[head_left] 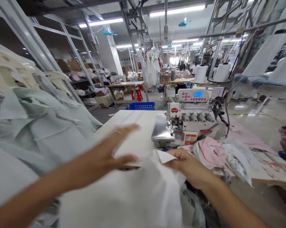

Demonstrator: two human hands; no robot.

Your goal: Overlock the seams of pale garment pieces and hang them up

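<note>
Nearest the lens, a bare left hand is stretched across the view, blurred by motion, with its fingers spread apart and closed on nothing. Its thumb lies level with the edge of a soft white woven cloth, though any contact is hidden by the blur. Out at nine o'clock, a high heap of crumpled pale grey-green fabric is piled, its matte folds lying loose and sharply creased. The white cloth is bunched at six o'clock, and its gathered bulk is drawn up against a flat white table top that is spread towards twelve o'clock. Beyond the table, a blue plastic lattice basket is seen. At one o'clock, a white overlock sewing machine is mounted, with a polished steel plate at its left end and a row of four thread-tension dials on its front. A folded corner of the white cloth is pinched by a right hand, with the thumb and fingers closed on it, and is held apart from the machine's presser foot. At two o'clock, soft rumpled pink fabric is heaped, and a translucent printed plastic bag is slumped against it at three o'clock.
</note>
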